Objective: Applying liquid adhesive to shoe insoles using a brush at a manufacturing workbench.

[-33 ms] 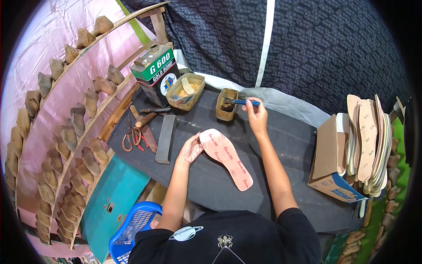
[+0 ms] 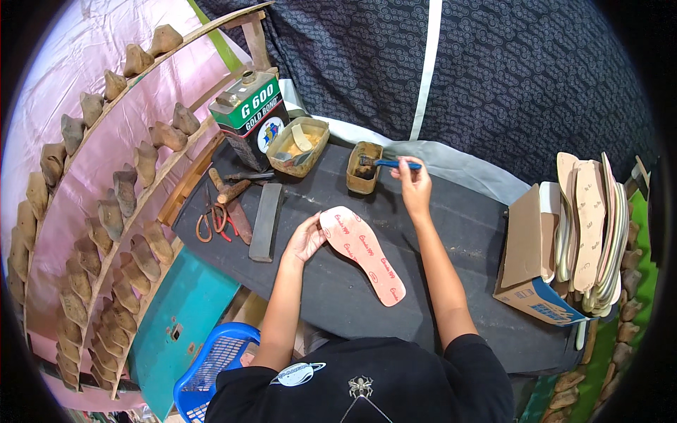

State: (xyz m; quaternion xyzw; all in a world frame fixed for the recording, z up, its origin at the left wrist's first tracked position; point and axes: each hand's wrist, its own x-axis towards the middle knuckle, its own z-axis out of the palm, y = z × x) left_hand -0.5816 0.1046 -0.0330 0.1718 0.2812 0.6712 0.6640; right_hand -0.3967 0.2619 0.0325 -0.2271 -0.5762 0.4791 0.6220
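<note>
Held at its wide end by my left hand (image 2: 306, 240), a pink insole (image 2: 362, 254) with red printing slants over the dark table. My left fingers go under its edge, with the thumb alongside. My right hand (image 2: 413, 180) is closed around the blue handle of a brush (image 2: 392, 163). The bristle end dips into a small tan container (image 2: 363, 185) with dark residue inside, beyond the insole. Left of that container stands a larger tub (image 2: 299, 166) holding yellowish stuff and a pale flat piece.
A green and black metal can (image 2: 248, 120) stands at the back left. Pliers and scissors (image 2: 205, 224) lie near a grey block (image 2: 266, 223). On the right, a cardboard box (image 2: 523, 261) holds stacked insoles (image 2: 589, 225). Wooden shoe lasts (image 2: 125, 190) line racks at left.
My right hand has shifted very slightly with the brush, whose tip stays in the small container. The left hand and the insole have not visibly moved.
</note>
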